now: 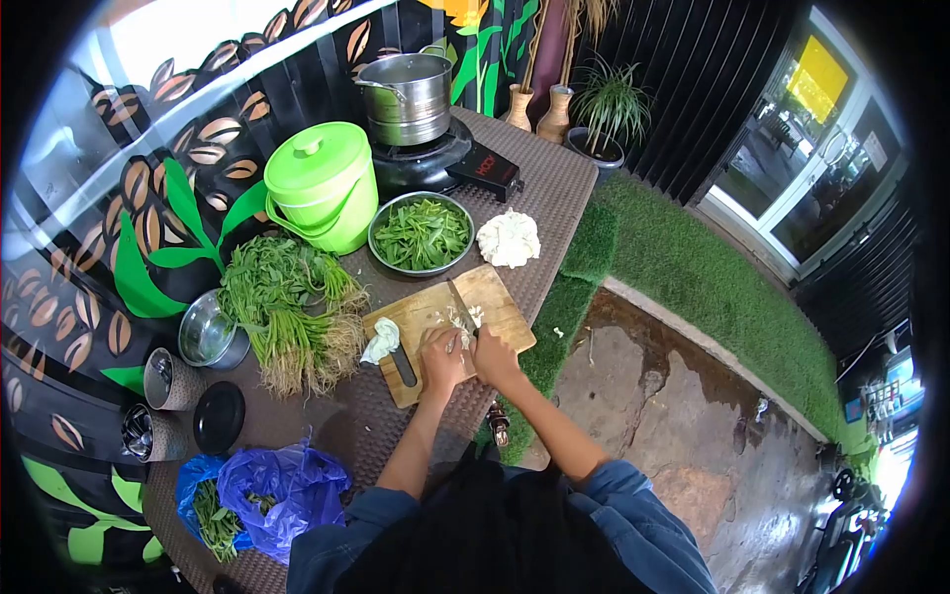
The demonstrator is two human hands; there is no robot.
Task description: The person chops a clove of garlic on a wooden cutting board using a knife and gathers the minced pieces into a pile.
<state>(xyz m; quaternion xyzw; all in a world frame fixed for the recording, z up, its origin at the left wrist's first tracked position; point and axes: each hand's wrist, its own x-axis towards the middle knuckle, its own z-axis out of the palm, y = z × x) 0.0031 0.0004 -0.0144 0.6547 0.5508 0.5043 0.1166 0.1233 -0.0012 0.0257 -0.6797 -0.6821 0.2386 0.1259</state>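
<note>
A wooden cutting board (507, 309) lies at the table's near right edge, with small pale chopped pieces (457, 319) in its middle. My right hand (494, 354) is closed round the handle of a knife (461, 300), whose blade points away over the board. Just left of it, my left hand (442, 354) rests on the board with bent fingers beside the pale pieces; what it holds, if anything, is too small to name. A crumpled white-green item (380, 341) sits at the board's left edge. Beyond the board stands a bowl of cut green leaves (424, 235).
Rooted greens (297, 307) lie left of the board. Behind are a green lidded bucket (322, 188), a steel pot (406, 102) on a stove (426, 158) and a white heap (509, 239). A metal bowl (213, 334) and blue bags (287, 490) stand left.
</note>
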